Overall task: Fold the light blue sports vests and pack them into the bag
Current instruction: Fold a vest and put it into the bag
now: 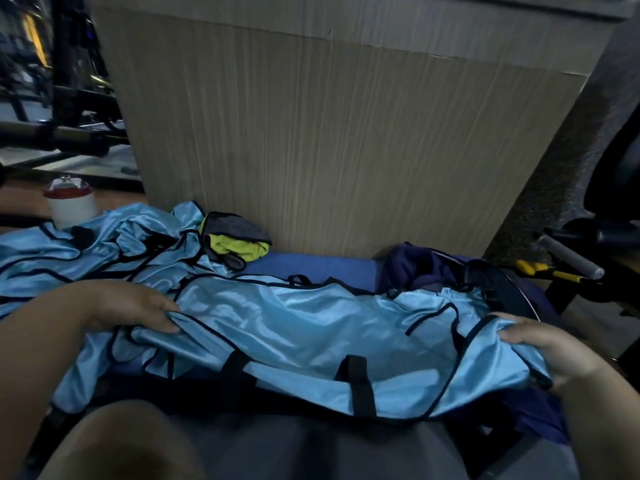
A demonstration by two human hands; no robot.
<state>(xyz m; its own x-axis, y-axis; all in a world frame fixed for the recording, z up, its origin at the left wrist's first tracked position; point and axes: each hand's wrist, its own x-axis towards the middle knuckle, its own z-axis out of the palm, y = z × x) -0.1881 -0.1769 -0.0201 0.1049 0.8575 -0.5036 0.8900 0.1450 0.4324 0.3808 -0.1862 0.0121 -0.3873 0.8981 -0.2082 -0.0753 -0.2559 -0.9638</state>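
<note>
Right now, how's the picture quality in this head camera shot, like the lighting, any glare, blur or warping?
Head view: dim overall, with dark corners; soft sheen rather than harsh glare on the light blue vest; wide-angle warping bends the cardboard box edges; the left hand and right hand look slightly soft, and the knee at the bottom is plainly out of focus.

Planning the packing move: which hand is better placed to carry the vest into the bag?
Right. The right hand grips the vest at the end beside the dark blue bag; the left hand holds the far end.
</note>
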